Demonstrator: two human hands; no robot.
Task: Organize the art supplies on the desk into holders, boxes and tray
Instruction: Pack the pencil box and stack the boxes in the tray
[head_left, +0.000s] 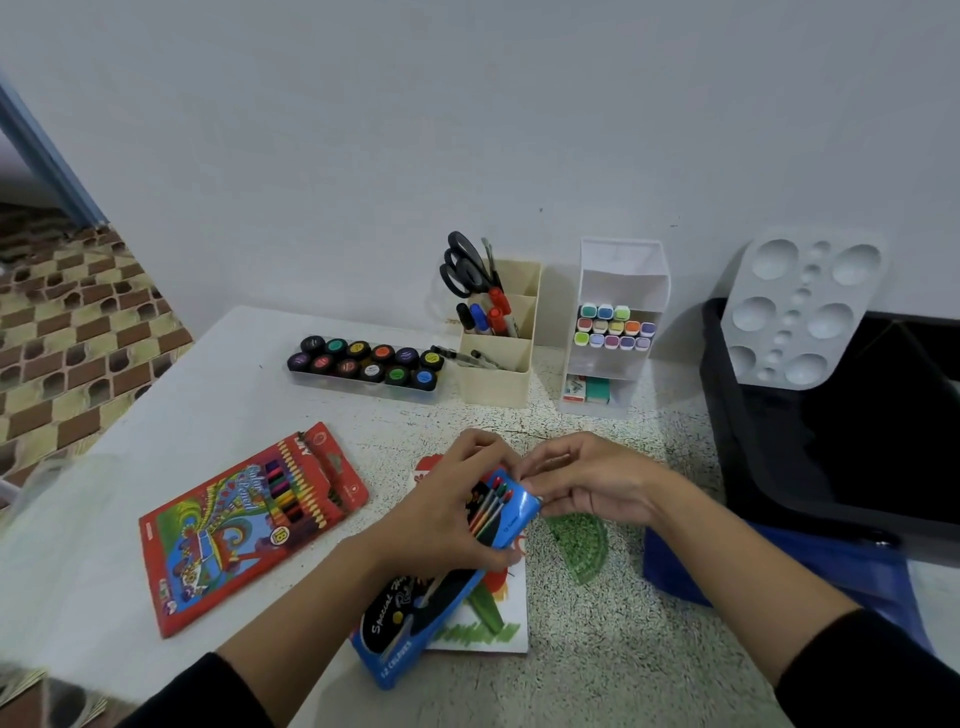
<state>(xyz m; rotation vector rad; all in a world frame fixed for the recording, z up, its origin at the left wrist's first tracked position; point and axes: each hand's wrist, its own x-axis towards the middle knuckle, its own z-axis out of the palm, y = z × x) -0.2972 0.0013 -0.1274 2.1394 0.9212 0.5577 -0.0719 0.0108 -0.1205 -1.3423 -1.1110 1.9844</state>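
While the left hand (447, 514) is gripping the blue pencil box (415, 623) around its middle to steady it just above the counter (597, 649), the right hand (587, 488) is pinching its top flap with curled fingers (540, 467), seemingly closing it for storing.

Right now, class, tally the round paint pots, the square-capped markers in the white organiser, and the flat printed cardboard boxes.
Round black-lidded paint pots: 12
Square-capped coloured markers: 13
Flat printed cardboard boxes: 2, the red box and the blue box
Total: 27
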